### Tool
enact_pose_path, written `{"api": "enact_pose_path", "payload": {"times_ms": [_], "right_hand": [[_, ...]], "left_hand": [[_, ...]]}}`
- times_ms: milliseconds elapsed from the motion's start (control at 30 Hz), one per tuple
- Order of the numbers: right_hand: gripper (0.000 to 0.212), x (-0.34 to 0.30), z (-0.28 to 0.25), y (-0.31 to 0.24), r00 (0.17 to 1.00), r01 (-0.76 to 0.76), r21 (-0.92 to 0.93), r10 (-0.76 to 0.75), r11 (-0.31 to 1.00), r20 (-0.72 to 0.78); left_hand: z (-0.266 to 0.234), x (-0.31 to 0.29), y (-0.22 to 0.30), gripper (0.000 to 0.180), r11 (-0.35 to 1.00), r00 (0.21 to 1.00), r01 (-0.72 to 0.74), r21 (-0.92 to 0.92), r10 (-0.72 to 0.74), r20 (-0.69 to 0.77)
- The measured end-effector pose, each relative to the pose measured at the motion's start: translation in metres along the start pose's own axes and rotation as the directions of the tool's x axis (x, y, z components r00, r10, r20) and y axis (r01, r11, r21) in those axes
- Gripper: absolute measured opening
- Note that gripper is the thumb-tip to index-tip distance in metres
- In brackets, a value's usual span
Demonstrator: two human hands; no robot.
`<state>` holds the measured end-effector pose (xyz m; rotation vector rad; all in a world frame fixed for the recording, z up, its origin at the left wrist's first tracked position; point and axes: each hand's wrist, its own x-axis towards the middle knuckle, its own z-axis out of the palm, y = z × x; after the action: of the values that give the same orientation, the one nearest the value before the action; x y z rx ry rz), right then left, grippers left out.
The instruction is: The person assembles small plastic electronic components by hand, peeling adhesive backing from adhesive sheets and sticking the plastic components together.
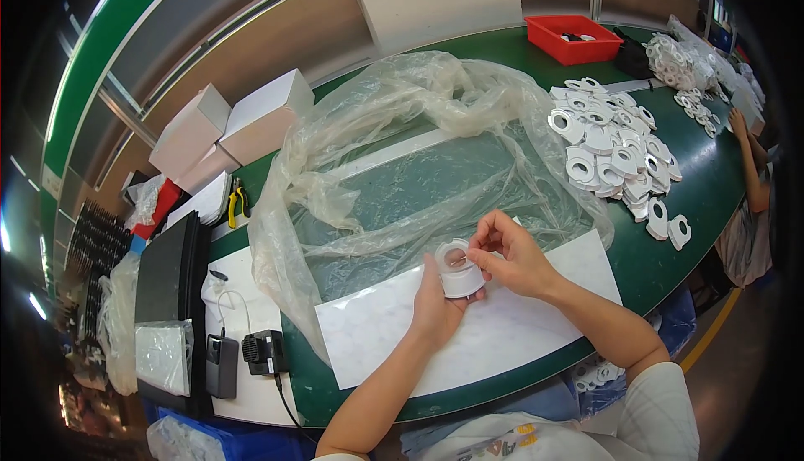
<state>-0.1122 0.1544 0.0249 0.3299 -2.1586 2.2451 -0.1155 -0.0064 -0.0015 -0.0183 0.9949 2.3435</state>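
A white plastic part with a round ring opening [461,283] is held in my left hand [436,309], its fingers wrapped round the part's side and underside. Over the ring, my right hand [521,265] has thumb and forefinger pinched together at the opening; whatever small thing they hold is too small to make out. Both hands are above a white sheet [377,339] on the near edge of the green table. To the right lies a heap of similar white ringed parts [615,147], with a couple lying loose at its near end.
A large clear plastic bag [285,243] spreads across the middle. White boxes [266,113], yellow-handled pliers [237,203], a black folder [172,281] and a black device with a cable [265,352] are on the left. A red bin [569,46] stands far right; another person's arm [752,172] shows at the right edge.
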Motion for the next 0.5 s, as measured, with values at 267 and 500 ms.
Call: {"api": "enact_pose_path", "payload": {"times_ms": [267,500], "right_hand": [[0.022,0.0017,-0.0013,0.0022,0.999,-0.036,-0.012,0.036,0.999,0.032],[0.022,0.0019,-0.0029,0.0023,0.997,-0.061,0.002,0.061,0.998,0.046]], "left_hand": [[-0.0012,-0.0015,0.0025,0.059,1.0,1.0,0.007,0.001,-0.007,0.01],[-0.0028,-0.0006,0.0009,0.054,1.0,0.999,0.012,0.016,-0.013,0.034]]}}
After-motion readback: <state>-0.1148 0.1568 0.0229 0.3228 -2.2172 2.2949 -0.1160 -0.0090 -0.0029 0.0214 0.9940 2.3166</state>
